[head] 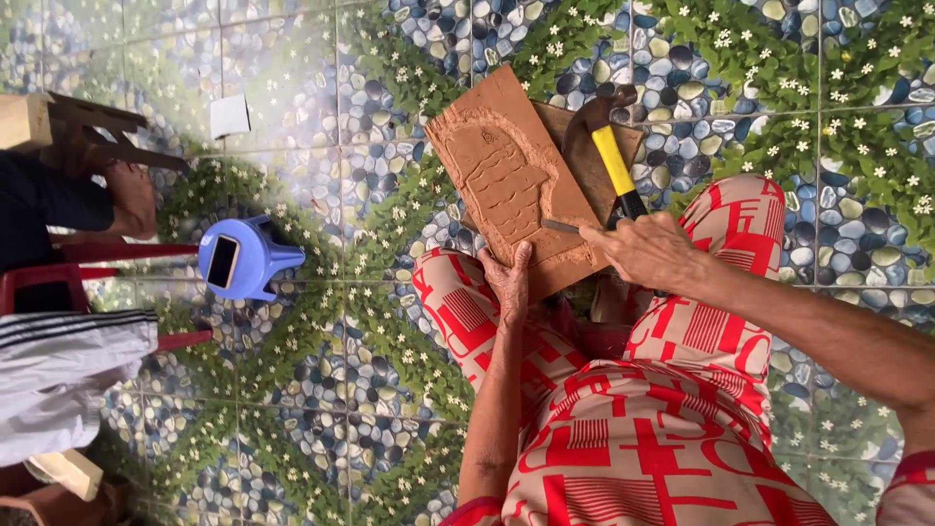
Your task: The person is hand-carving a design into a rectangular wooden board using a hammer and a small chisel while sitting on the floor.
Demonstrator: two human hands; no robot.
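Note:
A brown wooden board [506, 170] with a relief carved into it leans across my knees. My left hand [510, 282] presses flat on the board's near edge. My right hand [645, 249] grips a thin metal chisel [561, 226] whose tip rests on the carved surface. A hammer with a yellow and black handle [614, 161] lies just beyond the board on a second brown piece [575, 136]. My legs are in red and cream patterned cloth [633, 429].
A small blue plastic stool [255, 258] with a phone [222, 261] on it stands to the left. Another person sits at far left near a red chair [39, 278] and wooden pieces [88, 122]. The floor is tiled with a pebble and flower pattern.

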